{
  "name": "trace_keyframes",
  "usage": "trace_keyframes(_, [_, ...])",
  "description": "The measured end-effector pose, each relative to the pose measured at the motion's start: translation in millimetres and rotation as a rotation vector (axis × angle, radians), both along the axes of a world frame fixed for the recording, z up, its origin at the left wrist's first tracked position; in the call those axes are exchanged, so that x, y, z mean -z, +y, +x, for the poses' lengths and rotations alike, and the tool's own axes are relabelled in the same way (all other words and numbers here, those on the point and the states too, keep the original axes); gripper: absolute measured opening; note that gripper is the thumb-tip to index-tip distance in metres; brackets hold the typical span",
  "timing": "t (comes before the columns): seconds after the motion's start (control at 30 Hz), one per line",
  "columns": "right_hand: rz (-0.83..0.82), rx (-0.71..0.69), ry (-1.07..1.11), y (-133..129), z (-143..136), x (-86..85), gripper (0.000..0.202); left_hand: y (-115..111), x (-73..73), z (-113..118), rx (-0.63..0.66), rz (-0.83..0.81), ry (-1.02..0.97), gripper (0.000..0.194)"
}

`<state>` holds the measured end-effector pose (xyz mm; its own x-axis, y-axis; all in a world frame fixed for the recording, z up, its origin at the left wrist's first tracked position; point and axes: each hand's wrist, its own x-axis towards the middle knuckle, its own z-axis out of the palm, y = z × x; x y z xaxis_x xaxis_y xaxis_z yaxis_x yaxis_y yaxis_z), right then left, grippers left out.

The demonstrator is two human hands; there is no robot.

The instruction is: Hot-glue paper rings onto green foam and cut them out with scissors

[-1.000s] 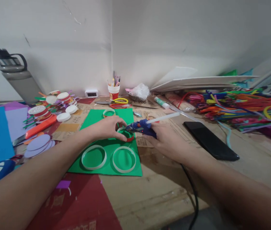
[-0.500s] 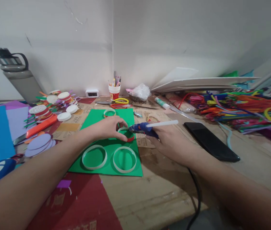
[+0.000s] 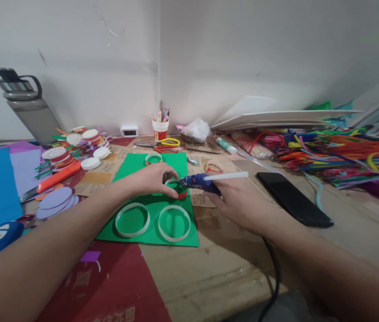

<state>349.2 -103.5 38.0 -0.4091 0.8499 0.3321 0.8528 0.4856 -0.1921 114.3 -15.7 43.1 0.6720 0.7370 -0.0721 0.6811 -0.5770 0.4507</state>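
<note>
My right hand [image 3: 231, 192] is wrapped round a blue hot glue gun [image 3: 198, 180], with a white glue stick [image 3: 228, 175] jutting from its back end. The gun's nozzle points left, at the rim of a red-and-white paper ring [image 3: 182, 194]. Thumb and fingers of my left hand [image 3: 157, 179] grip that ring from the left, on a green sheet [image 3: 172, 205]. Nearer to me on the sheet lie two white rings, a left one [image 3: 118, 227] and a right one [image 3: 188, 232]. One more ring [image 3: 154, 155] sits at the sheet's far edge, behind my left hand.
A black phone [image 3: 295, 199] lies to the right, before a heap of coloured pipe cleaners [image 3: 337, 152]. An orange utility knife [image 3: 53, 179] and purple discs [image 3: 55, 199] are at left. A grey bottle [image 3: 35, 114] stands behind. The gun's black cord [image 3: 274, 273] runs off the front edge.
The view has shifted very slightly. Both hands, the glue gun and the ring keep almost the same places.
</note>
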Motion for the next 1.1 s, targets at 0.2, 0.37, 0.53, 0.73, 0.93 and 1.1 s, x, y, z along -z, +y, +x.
trace_keyframes(0.2, [0.014,0.002,0.005,2,0,0.5,0.021,0,0.4,0,0.004,0.004,0.005,0.057])
trace_keyframes(0.37, [0.025,-0.03,0.044,4,1,8.2,0.029,0,0.2,0,0.006,-0.012,-0.016,0.058])
trace_keyframes(0.53, [-0.028,0.012,0.055,4,1,3.4,0.018,2,1.8,-2,0.032,0.005,-0.009,0.058])
trace_keyframes(0.73, [-0.131,0.082,0.194,7,2,-4.3,0.007,1,2.6,-3,0.016,0.009,0.002,0.061])
trace_keyframes(0.93, [-0.321,0.093,0.443,19,9,3.9,0.016,0,3.7,-4,-0.031,-0.019,-0.025,0.059])
trace_keyframes(1.1, [-0.438,0.091,0.582,26,14,6.4,0.017,1,3.5,-5,-0.032,-0.046,-0.051,0.056])
